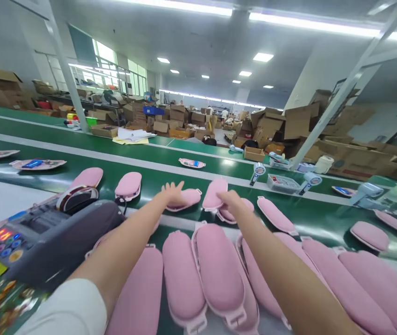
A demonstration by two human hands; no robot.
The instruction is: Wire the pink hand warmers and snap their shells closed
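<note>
My left hand (172, 191) reaches forward over the green belt, its fingers spread, at the left end of a pink oval case (189, 197). My right hand (231, 197) is at the right edge of another pink case (215, 194), which stands tilted up, with the fingers closed on that edge. A further pink case (245, 204) lies partly hidden behind my right wrist. Close in front of me, below my forearms, several pink cases (219, 265) with small loops at their ends lie side by side and overlap.
At left stands a dark tape dispenser (69, 237) with lit red digits. The green conveyor belt (156, 172) carries open pink cases with blue items (193, 163). Pale blue handheld fans (258, 170) and a clear plastic box (282, 183) stand beyond it. Cardboard boxes (268, 125) fill the background.
</note>
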